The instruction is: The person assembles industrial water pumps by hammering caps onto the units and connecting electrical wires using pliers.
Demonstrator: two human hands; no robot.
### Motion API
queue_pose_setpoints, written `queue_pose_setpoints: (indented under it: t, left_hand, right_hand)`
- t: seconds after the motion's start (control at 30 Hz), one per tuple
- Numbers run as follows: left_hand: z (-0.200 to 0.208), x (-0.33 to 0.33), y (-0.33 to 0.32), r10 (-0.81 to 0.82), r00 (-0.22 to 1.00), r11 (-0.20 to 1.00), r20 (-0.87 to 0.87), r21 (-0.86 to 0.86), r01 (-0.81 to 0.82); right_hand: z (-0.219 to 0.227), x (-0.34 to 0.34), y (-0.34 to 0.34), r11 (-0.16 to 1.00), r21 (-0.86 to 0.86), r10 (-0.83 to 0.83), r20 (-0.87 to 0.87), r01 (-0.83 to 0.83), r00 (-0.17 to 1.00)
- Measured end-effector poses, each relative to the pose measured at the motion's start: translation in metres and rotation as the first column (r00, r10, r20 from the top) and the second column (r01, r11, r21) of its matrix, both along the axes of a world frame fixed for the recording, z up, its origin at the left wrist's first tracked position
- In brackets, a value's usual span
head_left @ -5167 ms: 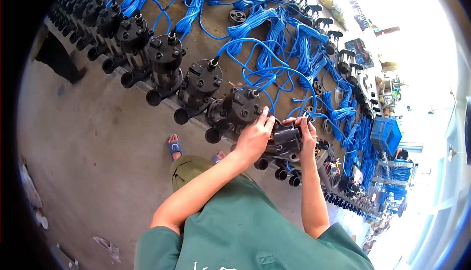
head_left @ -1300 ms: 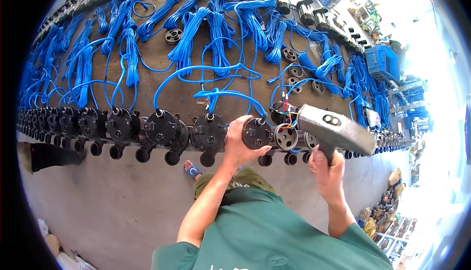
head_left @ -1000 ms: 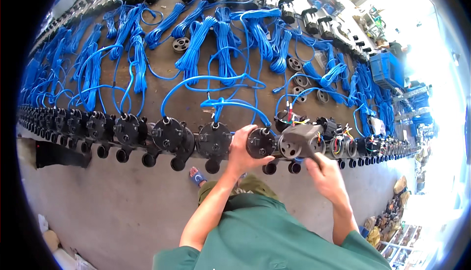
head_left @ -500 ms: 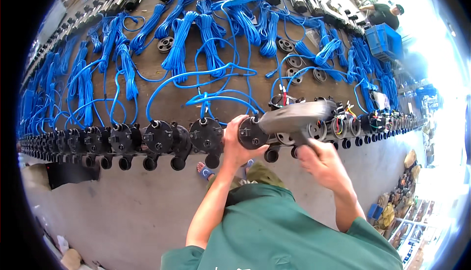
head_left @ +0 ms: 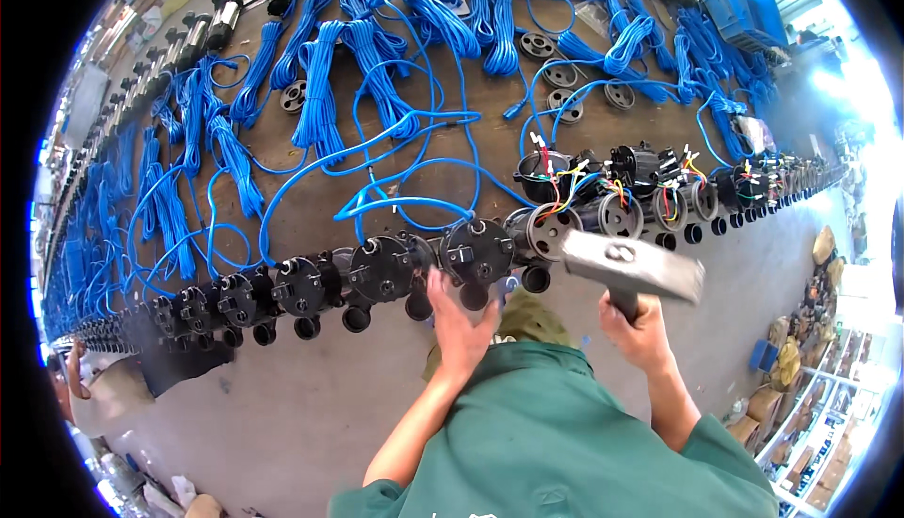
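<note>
My right hand (head_left: 638,328) grips a hammer (head_left: 650,268) by its short dark handle. The hammer's blocky metal head is raised in front of the row, to the right of a round black end cap (head_left: 477,254). Just below that cap is my left hand (head_left: 461,334), its fingers spread and nothing held in them. Its fingertips are close to the cap's lower left side; whether they touch it I cannot tell. A blue cable (head_left: 405,204) loops over the table to the top of this cap. On its right sits an uncapped motor housing (head_left: 554,232) with coloured wires.
Black-capped motors (head_left: 301,287) line the table's near edge to the left; open housings with wires (head_left: 619,215) continue right. Bundled blue cables (head_left: 320,94) and metal pulley-like discs (head_left: 560,72) lie on the brown tabletop (head_left: 264,132). A blue crate (head_left: 744,11) stands far right. Another person's arm (head_left: 75,367) shows at far left.
My left hand has come down off the cap and loosened its grip. The hammer has moved away from the cap to the right. The whole view has shifted slightly.
</note>
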State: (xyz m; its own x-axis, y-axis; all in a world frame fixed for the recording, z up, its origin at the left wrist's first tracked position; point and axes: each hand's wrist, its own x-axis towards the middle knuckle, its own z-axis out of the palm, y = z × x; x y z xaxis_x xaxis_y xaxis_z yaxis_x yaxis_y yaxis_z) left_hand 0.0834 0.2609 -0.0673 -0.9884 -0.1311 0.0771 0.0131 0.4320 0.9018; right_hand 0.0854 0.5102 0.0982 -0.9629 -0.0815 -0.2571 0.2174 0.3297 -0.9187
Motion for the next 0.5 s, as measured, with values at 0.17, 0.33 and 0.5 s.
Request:
queue_pose_setpoints:
  t: [0.17,0.33,0.5]
  left_hand:
    - [-0.072,-0.001,0.006,-0.098,0.89,0.995,0.446,0.068,0.075]
    - [-0.145,0.011,0.038,0.09,0.973,0.948,0.212,0.281,-0.149]
    - [-0.119,-0.005,0.028,0.02,0.993,0.959,0.121,0.279,-0.053]
  right_hand:
    - [-0.042,0.022,-0.005,0.976,0.086,-0.197,-0.016,0.198,0.98]
    - [-0.056,0.016,-0.002,0.992,0.115,-0.084,0.253,0.056,0.964]
    - [-0.075,0.022,0.01,0.996,-0.026,-0.067,0.352,0.081,0.934]
